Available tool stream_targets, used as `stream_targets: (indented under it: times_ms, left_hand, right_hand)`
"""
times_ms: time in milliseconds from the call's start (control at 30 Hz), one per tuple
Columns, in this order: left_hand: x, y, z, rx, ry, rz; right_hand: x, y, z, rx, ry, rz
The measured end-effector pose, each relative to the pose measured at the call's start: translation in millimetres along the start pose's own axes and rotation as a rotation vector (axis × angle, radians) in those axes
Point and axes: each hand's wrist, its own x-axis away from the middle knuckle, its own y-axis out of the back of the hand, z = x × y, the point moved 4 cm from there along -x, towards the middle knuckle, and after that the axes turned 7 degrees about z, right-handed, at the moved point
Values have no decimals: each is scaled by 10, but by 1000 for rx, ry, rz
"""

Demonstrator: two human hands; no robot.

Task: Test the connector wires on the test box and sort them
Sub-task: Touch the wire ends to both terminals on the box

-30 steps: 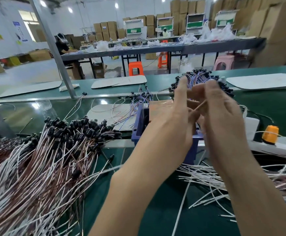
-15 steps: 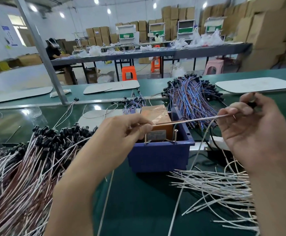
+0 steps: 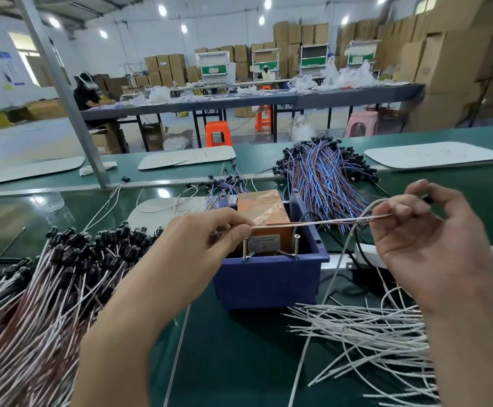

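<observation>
— Green is the long table top (image 3: 233, 348); where is it free for moving?

— Bare green shows in front of the dark blue plastic box (image 3: 268, 277), between the two forearms. To the left lies a big heap of white and brown wires with black connector heads (image 3: 63, 274), to the right a loose heap of thin white wires (image 3: 371, 342), so this gap is narrow.

— How many things do you count?

— One blue box, one orange-brown tester block (image 3: 264, 212) inside it, two upright metal pins (image 3: 296, 245) at its front edge. Behind stands one bunch of blue and red wires (image 3: 324, 177).

— And the wire under test?

— One thin pale wire with a pinkish stripe (image 3: 312, 222), stretched almost level above the box. The left hand (image 3: 210, 230) pinches its one end between thumb and finger; the right hand (image 3: 424, 230) pinches the other end, its other fingers half curled.
</observation>
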Motion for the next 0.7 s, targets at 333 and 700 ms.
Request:
stream_targets:
  times_ms: [333,700]
  left_hand:
    - [123,309,361,-243,314,-238]
    - [138,351,472,725,419,-427]
  right_hand:
    - [46,36,138,44,27,-44]
    - [143,-111,127,247,8,151]
